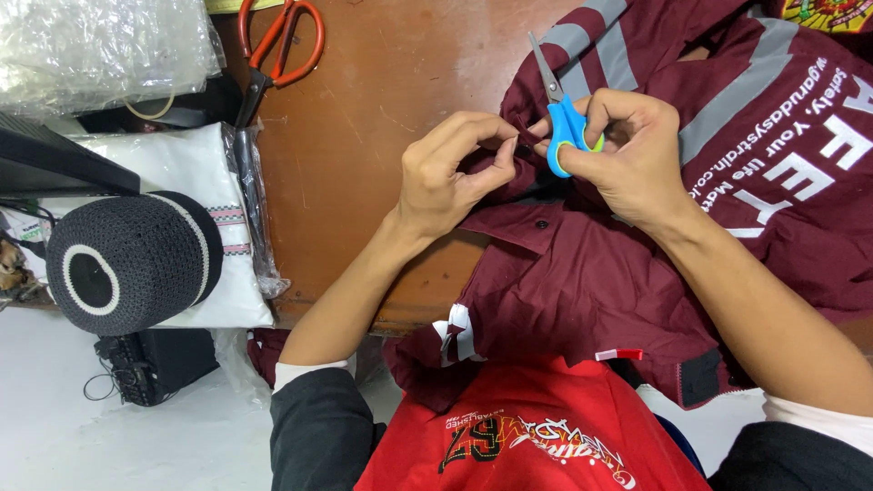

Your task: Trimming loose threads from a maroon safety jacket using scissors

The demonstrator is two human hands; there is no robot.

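A maroon work shirt point(582, 282) with grey reflective stripes and white lettering lies over the brown wooden table point(364, 136). My left hand point(450, 177) pinches a fold of the shirt's front edge near a dark button point(542, 224). My right hand point(627, 150) holds small scissors point(562, 118) with blue and green handles, blades pointing up and away, close beside my left fingertips.
Large orange-handled scissors point(277, 45) lie at the table's far left. A black knitted cap point(127, 259) rests on a bagged white cloth point(195, 182). Clear plastic wrap point(100, 45) fills the top left. The white floor point(136, 436) shows below.
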